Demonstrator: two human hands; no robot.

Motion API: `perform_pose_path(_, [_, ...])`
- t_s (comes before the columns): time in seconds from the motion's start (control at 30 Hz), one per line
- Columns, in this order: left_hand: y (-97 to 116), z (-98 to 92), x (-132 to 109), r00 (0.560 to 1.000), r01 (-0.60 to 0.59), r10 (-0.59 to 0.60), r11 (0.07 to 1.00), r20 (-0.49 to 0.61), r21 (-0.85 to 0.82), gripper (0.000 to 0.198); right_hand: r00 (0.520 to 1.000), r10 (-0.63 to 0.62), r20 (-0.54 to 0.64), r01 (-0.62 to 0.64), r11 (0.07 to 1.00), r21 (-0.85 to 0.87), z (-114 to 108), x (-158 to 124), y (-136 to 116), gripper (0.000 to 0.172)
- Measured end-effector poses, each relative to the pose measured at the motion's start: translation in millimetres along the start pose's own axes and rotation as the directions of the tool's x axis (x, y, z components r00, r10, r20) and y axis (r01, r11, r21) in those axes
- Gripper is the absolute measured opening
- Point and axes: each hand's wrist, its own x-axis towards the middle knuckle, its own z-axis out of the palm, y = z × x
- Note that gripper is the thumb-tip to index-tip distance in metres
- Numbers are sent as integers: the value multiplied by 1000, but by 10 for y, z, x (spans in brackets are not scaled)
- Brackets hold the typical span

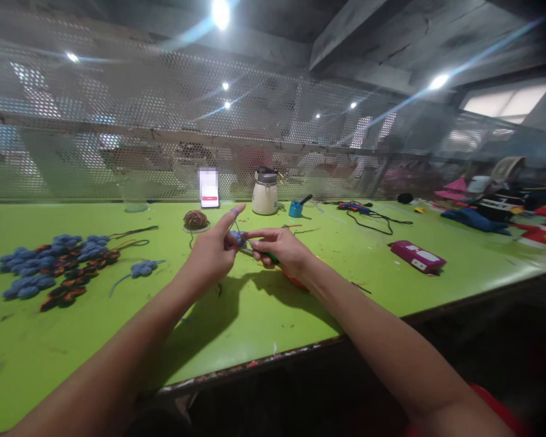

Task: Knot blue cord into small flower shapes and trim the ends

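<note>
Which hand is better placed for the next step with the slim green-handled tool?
The right hand, probably: it holds the slim green-handled tool, while the left hand is occupied with the small blue yarn piece.

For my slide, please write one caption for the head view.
Left hand holding blue yarn, right hand holding a green-handled tool, above a green table.

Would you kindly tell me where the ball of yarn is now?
In the head view, the ball of yarn is left of centre on the green table, near the upright phone, beyond the left hand.
</note>
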Motion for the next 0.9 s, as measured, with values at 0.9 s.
perform_pose_path(0.9, [14,-66,74,899,336,-430,550,85,-765,64,976,-212,-54,217,970,113,41,24,64,37])
